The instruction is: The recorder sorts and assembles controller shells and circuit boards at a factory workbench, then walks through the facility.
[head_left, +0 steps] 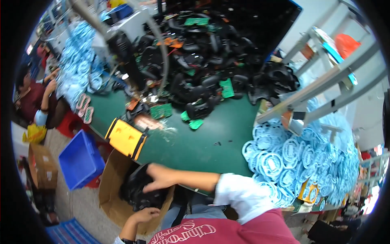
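My right hand [161, 177] reaches left over an open cardboard box [109, 191] beside the table. Its thumb and fingers are apart, slightly blurred, above black plastic parts [140, 195] in the box; I see nothing held. Lower down, my left hand [144, 215] is at the near side of the same box, fingers stretched loosely to the right with nothing visible in them. Whether either hand touches the parts is unclear. Across the table lies a large heap of black plastic shells [199, 87], with green circuit boards [161, 111] among them.
A yellow and black box-shaped thing [126, 138] sits at the green table's [203, 146] left edge. Light blue oval plastic pieces [280, 158] are piled at right under a grey metal frame [325, 93]. A blue bin [81, 160] stands left; another person [36, 95] sits beyond.
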Tool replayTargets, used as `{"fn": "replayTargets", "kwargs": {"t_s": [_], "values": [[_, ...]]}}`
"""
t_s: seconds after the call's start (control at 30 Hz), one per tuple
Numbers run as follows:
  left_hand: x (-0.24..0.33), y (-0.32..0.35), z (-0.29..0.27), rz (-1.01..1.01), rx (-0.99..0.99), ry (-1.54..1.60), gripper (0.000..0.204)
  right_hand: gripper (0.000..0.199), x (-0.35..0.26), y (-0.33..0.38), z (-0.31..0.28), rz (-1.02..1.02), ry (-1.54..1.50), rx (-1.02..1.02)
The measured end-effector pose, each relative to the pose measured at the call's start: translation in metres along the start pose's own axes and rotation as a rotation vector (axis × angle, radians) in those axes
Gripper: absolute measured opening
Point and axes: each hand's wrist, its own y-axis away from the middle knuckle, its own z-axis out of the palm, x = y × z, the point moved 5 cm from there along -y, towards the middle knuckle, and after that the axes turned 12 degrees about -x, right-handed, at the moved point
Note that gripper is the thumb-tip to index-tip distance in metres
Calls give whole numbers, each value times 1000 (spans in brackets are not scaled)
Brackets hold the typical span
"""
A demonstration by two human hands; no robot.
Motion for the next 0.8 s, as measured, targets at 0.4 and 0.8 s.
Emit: {"fn": "replayTargets", "kwargs": {"t_s": [0.4, 0.8], "values": [[105, -27, -48, 296, 516, -27, 21, 32, 164, 319, -302, 712, 250, 1705], [213, -108, -134, 491, 1069, -666, 24, 47, 241, 381, -471, 1585, 1085, 848]]}}
